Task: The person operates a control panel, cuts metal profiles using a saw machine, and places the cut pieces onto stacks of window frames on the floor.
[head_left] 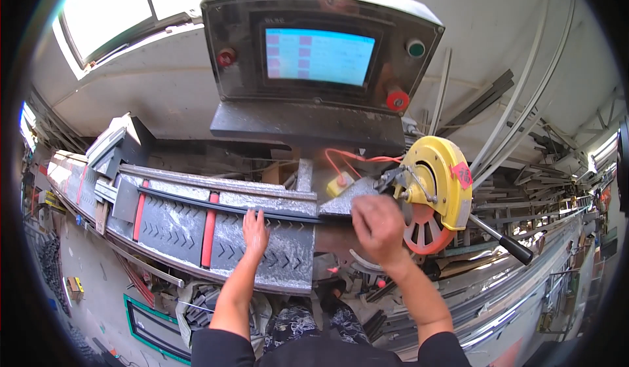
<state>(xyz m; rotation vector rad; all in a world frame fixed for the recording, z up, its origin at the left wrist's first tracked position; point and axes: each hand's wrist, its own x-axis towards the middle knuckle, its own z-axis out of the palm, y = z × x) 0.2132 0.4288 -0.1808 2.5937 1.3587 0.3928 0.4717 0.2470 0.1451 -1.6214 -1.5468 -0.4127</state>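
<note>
A long dark profile strip (196,201) lies along the back of the grey saw bed (173,226), against the fence. My left hand (255,231) rests with straight fingers at the strip's front edge, pressing or touching it without wrapping round it. Farther right, my right hand (380,223) is closed, fingers curled down, in front of the grey metal block (347,199). Whatever those fingers may hold is hidden. Just right of that hand stands the circular saw, with a yellow blade guard (436,170), an orange-red slotted disc (427,233) and a black-tipped handle (515,250).
A control box with a lit screen (320,56), a red knob (397,100) and a green button (415,49) stands behind the bed. Red strips (209,229) cross the bed. Stacked metal profiles (524,236) fill the right side. A green-edged frame (154,328) lies on the floor.
</note>
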